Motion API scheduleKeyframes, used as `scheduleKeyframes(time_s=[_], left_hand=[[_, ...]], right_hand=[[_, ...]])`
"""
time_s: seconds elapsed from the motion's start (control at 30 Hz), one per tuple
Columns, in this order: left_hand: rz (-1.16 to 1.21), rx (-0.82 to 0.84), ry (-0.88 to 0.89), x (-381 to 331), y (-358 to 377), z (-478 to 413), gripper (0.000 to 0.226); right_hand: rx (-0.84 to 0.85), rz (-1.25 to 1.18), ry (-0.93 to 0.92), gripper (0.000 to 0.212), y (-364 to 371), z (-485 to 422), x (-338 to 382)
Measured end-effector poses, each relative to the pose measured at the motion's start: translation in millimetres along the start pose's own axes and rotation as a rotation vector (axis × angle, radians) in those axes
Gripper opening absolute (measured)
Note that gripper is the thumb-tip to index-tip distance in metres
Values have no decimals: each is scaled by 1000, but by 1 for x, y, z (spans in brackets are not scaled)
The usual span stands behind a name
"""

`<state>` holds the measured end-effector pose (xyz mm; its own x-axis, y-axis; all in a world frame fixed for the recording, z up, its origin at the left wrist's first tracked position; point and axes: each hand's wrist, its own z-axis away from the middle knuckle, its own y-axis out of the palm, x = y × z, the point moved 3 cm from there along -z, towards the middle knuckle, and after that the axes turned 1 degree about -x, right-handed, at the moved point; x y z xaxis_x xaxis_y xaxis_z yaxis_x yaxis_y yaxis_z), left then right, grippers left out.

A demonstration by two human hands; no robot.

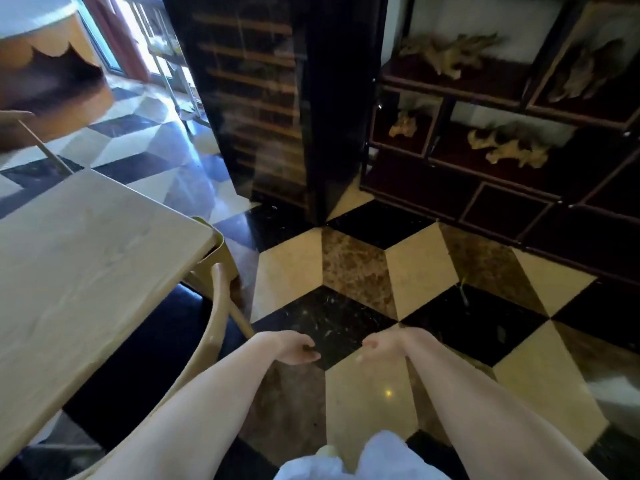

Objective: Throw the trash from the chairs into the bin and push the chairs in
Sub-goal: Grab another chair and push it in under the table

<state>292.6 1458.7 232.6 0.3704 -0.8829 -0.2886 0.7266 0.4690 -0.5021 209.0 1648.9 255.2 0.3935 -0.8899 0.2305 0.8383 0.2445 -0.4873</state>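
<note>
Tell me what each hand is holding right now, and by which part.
Nothing is visibly held. The left hand and right hand hang loosely curled over the chequered marble floor, neither touching the curved wooden chair.

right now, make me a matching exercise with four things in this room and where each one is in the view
Things:
1. wooden table
2. chair
3. black cabinet
4. open shelf unit

Places:
a. top centre, standing on the tiled floor
b. right side, holding gnarled wood pieces
c. left side, its corner above the dark seat
d. lower left, its curved back beside the left arm

Pairs: 1-c, 2-d, 3-a, 4-b
</note>
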Motion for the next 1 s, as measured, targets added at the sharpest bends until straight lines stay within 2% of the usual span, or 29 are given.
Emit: scheduleKeyframes(time_s=[0.1,0.33,0.53,0.73,0.8,0.9,1.0], left_hand=[[-67,-8,39,10,-44,-25,52],[-19,-21,-63,39,-140,-91,56],[162,-105,-173,71,-234,-139,50],[353,-177,-312,120,-300,-161,51],[384,-170,-344,143,-325,-170,55],[422,-157,-370,173,-358,-178,58],[423,-177,-369,212,-396,-196,56]], right_hand=[[22,55,40,78,-41,-34,1],[25,267,-48,72,-152,-139,24],[-6,381,-88,72,-267,-236,66],[147,494,-172,74,-353,-310,132],[210,559,-233,66,-374,-341,158],[224,602,-274,33,-405,-373,196],[226,626,-337,56,-440,-411,240]])
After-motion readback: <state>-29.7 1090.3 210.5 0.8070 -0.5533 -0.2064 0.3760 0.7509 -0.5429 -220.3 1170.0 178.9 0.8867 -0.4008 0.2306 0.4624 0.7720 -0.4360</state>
